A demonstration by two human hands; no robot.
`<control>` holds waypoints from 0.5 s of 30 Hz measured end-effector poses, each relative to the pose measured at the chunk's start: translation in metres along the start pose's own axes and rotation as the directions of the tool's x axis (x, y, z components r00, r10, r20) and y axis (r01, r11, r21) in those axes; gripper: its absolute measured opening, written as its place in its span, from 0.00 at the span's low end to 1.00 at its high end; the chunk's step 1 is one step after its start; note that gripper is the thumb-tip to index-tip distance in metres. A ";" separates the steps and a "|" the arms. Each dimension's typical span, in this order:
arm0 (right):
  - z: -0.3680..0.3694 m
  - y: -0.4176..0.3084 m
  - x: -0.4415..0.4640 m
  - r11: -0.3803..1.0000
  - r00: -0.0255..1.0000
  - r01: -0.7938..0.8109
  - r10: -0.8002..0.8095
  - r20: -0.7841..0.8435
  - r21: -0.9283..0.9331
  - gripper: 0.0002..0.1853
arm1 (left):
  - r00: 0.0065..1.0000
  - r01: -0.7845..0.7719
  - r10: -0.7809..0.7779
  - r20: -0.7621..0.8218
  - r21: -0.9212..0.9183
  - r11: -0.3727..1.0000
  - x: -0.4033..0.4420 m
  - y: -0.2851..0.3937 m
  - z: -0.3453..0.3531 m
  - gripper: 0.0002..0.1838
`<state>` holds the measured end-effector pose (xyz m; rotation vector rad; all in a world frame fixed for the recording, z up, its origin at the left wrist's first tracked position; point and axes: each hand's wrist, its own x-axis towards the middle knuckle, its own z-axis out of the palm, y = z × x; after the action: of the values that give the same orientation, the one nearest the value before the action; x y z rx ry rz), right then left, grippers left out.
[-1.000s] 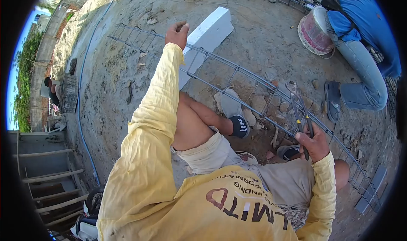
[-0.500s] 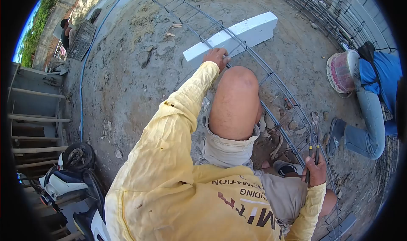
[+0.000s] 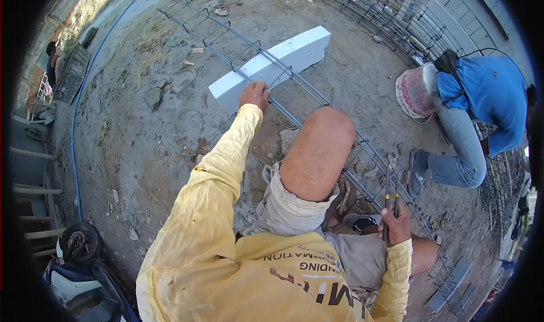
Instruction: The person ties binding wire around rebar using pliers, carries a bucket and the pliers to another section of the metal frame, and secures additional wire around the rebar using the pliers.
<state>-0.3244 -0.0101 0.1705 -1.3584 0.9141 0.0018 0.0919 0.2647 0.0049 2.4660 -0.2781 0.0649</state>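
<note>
Well, the fingers of my right hand (image 3: 398, 225) are closed round the pliers (image 3: 396, 200); I can't tell whether my left hand (image 3: 254, 95) grips the rebar cage (image 3: 310, 90), which crosses over the white block (image 3: 261, 67) and might slide if shoved sideways.

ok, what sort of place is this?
Likely an outdoor building site: there's a rebar cage at the person's hands, more rebar near a block wall, all over rough bare ground.
</note>
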 end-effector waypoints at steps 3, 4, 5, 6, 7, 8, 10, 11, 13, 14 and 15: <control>-0.004 0.004 -0.005 0.998 0.999 0.042 -0.040 -0.029 0.050 0.18 | 0.987 -0.131 0.119 -0.108 -0.115 0.985 -0.005 0.023 -0.010 0.08; -0.004 0.004 -0.008 0.996 0.998 0.050 -0.047 -0.051 0.073 0.18 | 0.987 -0.144 0.122 -0.100 -0.260 0.955 -0.006 0.038 -0.011 0.08; -0.005 0.004 -0.010 0.993 0.995 0.071 -0.065 -0.071 0.092 0.18 | 0.989 -0.147 0.122 -0.088 -0.400 0.905 -0.007 0.053 -0.013 0.09; -0.004 0.003 -0.010 0.990 0.993 0.092 -0.083 -0.088 0.107 0.18 | 0.990 -0.140 0.118 -0.076 -0.530 0.836 -0.008 0.068 -0.017 0.09; -0.003 0.001 -0.010 0.986 0.990 0.113 -0.101 -0.101 0.120 0.18 | 0.976 -0.217 0.179 -0.123 -0.589 0.779 -0.011 0.086 -0.017 0.10; -0.002 -0.001 -0.010 0.980 0.986 0.139 -0.124 -0.108 0.141 0.18 | 0.974 -0.224 0.199 -0.110 -0.615 0.756 -0.013 0.103 -0.018 0.10; -0.001 -0.006 -0.013 0.964 0.976 0.197 -0.176 -0.128 0.181 0.18 | 0.965 -0.240 0.246 -0.088 -0.667 0.705 -0.015 0.136 -0.021 0.11; -0.002 -0.007 -0.014 0.956 0.970 0.226 -0.203 -0.135 0.188 0.17 | 0.959 -0.254 0.272 -0.078 -0.662 0.705 -0.015 0.150 -0.024 0.11; -0.003 -0.011 -0.020 0.955 0.960 0.249 -0.221 -0.174 0.159 0.17 | 0.963 -0.220 0.263 -0.054 -0.721 0.658 -0.008 0.167 -0.017 0.10; -0.004 -0.011 -0.024 0.955 0.955 0.258 -0.229 -0.190 0.146 0.17 | 0.965 -0.201 0.258 -0.040 -0.745 0.636 -0.004 0.174 -0.015 0.10; -0.007 -0.011 -0.027 0.956 0.953 0.257 -0.227 -0.202 0.138 0.16 | 0.966 -0.219 0.249 -0.068 -0.726 0.652 0.003 0.181 -0.015 0.10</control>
<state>-0.3407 -0.0056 0.1952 -1.3242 0.8737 -0.3865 0.0562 0.1342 0.1258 1.6103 -0.5277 0.0095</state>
